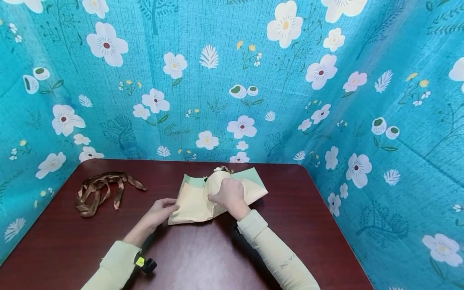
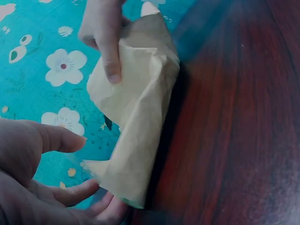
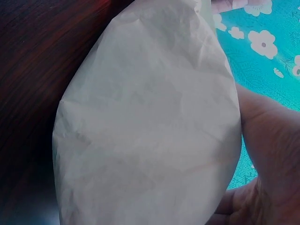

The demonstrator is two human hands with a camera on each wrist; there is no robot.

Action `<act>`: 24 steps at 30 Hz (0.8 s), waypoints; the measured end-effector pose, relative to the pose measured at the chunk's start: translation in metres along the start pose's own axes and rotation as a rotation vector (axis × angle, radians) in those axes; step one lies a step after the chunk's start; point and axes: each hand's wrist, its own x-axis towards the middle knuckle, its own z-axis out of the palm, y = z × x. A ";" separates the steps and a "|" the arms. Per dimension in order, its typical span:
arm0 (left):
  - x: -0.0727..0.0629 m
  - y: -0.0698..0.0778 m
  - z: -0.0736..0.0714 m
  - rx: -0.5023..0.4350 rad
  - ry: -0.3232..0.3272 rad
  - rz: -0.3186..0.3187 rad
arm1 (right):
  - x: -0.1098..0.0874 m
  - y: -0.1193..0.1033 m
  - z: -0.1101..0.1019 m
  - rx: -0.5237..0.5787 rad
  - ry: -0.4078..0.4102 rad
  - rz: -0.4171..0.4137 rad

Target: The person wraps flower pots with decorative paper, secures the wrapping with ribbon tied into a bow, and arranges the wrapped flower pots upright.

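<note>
Cream paper [image 1: 192,203] with a pale green reverse lies near the far edge of the table [image 1: 203,257], folded in around a small bunch of flowers [image 1: 218,169] whose tops peek out at the back. The person's right hand [image 1: 230,195] is closed firmly on the gathered middle. At the paper's left edge I see the left hand [image 1: 159,211], loosely spread, thumb clear, fingertips at the border. Further left sits a loose brown ribbon [image 1: 95,193]; behind hangs blue flowered cloth [image 1: 217,88].
</note>
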 end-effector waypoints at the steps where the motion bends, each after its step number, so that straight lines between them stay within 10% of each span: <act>1: 0.000 0.000 0.001 0.003 -0.001 -0.002 | 0.000 0.000 0.000 0.004 0.000 -0.001; 10: 0.000 -0.006 0.004 -0.139 -0.044 -0.017 | 0.000 0.000 0.001 0.015 -0.006 0.003; 24: -0.003 0.014 0.015 -0.249 0.088 0.106 | -0.001 -0.008 -0.002 -0.041 -0.036 0.033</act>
